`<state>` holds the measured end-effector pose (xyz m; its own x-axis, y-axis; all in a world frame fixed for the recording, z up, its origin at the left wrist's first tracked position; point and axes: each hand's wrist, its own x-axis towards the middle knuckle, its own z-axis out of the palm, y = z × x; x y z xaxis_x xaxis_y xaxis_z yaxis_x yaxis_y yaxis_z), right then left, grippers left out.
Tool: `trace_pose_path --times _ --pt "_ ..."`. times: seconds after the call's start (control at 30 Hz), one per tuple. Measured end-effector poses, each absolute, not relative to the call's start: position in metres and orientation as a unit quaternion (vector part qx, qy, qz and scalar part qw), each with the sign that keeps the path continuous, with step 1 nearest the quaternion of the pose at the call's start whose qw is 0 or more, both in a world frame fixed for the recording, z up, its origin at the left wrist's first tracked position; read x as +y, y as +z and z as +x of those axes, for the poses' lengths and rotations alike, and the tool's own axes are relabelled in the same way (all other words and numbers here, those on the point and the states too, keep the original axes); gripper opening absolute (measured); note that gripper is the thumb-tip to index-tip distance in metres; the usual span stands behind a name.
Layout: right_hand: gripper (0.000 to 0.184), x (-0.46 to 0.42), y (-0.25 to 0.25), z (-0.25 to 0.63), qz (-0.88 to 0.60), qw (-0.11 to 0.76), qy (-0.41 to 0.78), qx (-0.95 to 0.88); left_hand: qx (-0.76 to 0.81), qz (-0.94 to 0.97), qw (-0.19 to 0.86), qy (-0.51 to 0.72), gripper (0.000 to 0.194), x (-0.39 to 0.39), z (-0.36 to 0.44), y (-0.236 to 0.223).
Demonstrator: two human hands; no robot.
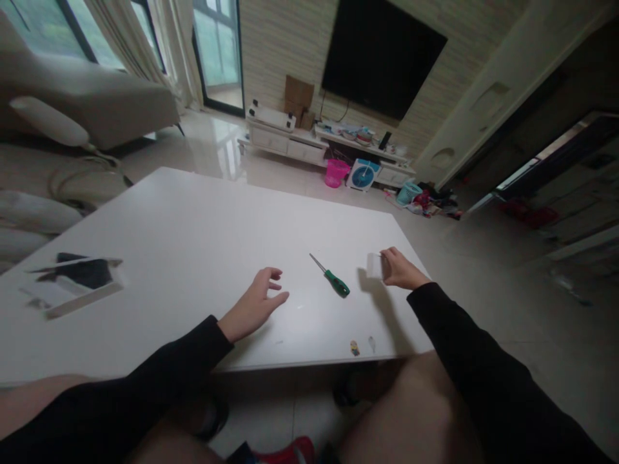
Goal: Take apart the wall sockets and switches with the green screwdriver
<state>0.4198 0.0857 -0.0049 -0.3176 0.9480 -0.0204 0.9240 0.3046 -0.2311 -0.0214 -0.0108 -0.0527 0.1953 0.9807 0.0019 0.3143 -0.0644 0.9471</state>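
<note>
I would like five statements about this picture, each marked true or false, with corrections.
1. The right hand holds a small white object. True.
2. A green-handled screwdriver lies on the white table between the right hand and the left hand. True.
3. The left hand grips the screwdriver. False: the left hand is empty.
4. The pink basket stands on the table. False: it stands on the floor, beside the blue-and-white fan.
5. The television hangs on the wall. True.
</note>
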Motion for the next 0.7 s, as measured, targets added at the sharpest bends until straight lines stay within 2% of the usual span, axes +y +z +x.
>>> trace_pose_path --times 0.13,0.27,0.4,0.57,0.63,0.7 --pt "0.075 0.082 -0.007 0.488 -0.635 -0.036 0.128 -0.761 0.478 0.662 0.458 0.351 0.043 -0.022 -0.016 -0.047" --pt "0.078 0.069 -0.020 0.523 -0.670 -0.095 0.143 -0.722 0.456 0.680 0.455 0.349 0.041 -0.026 -0.012 -0.047" --pt "0.091 0.063 -0.031 0.535 -0.691 -0.117 0.139 -0.699 0.459 0.695 0.438 0.338 0.042 -0.025 -0.012 -0.052" --pt "0.119 0.057 -0.027 0.539 -0.724 -0.138 0.096 -0.669 0.459 0.707 0.421 0.336 0.042 -0.025 -0.014 -0.057" --pt "0.106 0.050 -0.025 0.537 -0.728 -0.149 0.090 -0.663 0.451 0.725 0.396 0.337 0.042 -0.027 -0.014 -0.058" --pt "0.075 0.040 -0.028 0.532 -0.719 -0.167 0.101 -0.667 0.439 0.756 0.356 0.330 0.043 -0.029 -0.014 -0.056"
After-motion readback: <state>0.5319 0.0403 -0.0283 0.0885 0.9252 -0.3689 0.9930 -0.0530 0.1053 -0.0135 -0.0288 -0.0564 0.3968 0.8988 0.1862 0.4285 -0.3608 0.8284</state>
